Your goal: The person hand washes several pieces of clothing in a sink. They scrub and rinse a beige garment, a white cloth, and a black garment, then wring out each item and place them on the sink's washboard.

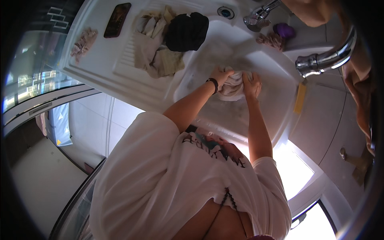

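Note:
Both hands are in the basin of a white laundry sink (271, 120). A wet, bunched, pale cloth (235, 85) is between them. My left hand (221, 75), with a dark beaded bracelet (214, 85) at the wrist, grips the cloth's left side. On the other side, the fingers of my right hand (252, 84) are closed over it. Cloudy water appears to lie around the cloth, though its depth is unclear. A black bundled cloth (187, 31) and crumpled beige cloths (150, 52) rest left of the basin, on the ribbed washboard (127, 57).
A phone (117, 20) and a pink scrunched fabric piece (84, 43) lie on the sink's left ledge. Chrome faucets (261, 16) (312, 63) reach in from behind and the right. Another pink scrunched piece (270, 41) and a purple object (284, 30) sit at the back right.

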`<state>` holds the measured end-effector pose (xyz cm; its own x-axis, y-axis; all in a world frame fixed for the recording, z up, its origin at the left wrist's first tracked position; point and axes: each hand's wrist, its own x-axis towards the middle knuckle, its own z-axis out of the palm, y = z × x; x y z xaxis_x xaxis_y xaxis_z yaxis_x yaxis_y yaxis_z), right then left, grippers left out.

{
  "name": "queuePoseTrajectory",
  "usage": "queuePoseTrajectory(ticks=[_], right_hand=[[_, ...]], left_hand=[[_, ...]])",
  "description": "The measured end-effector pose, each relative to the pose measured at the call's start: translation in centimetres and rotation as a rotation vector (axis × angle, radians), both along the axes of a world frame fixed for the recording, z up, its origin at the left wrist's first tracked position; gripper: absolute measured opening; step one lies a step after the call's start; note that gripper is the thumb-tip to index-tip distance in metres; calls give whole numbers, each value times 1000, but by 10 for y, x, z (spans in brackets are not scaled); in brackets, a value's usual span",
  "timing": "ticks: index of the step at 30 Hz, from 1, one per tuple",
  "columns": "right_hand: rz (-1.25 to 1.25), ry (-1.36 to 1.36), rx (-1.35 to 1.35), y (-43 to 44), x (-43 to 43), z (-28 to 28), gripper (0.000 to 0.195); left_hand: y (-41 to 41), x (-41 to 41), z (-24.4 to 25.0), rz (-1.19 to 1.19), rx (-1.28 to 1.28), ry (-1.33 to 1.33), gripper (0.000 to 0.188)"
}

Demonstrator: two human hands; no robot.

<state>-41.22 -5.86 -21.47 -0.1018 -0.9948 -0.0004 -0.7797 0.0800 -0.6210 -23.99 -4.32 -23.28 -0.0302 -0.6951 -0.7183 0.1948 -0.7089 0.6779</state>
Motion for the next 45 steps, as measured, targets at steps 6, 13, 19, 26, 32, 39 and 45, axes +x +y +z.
queuePoseTrajectory(ticks=[6, 13, 19, 26, 32, 39, 45], right_hand=[[19, 394, 350, 17, -12, -28, 92], [390, 535, 427, 13, -30, -32, 83], [-79, 92, 509, 9, 5, -41, 67], [507, -61, 42, 45, 50, 75, 66], [270, 19, -315, 61, 100, 80, 46], [-14, -327, -169, 27, 81, 51, 32], [-104, -206, 7, -9, 15, 6, 42]], left_hand=[[6, 32, -25, -75, -31, -386, 76], [10, 13, -17, -93, -7, -536, 94], [14, -1, -49, 308, 168, -233, 95], [4, 11, -46, 130, 178, 1072, 62], [10, 2, 23, 156, 28, 1572, 41], [-3, -14, -11, 294, 39, 936, 42], [5, -13, 8, 252, 56, -7, 61]])
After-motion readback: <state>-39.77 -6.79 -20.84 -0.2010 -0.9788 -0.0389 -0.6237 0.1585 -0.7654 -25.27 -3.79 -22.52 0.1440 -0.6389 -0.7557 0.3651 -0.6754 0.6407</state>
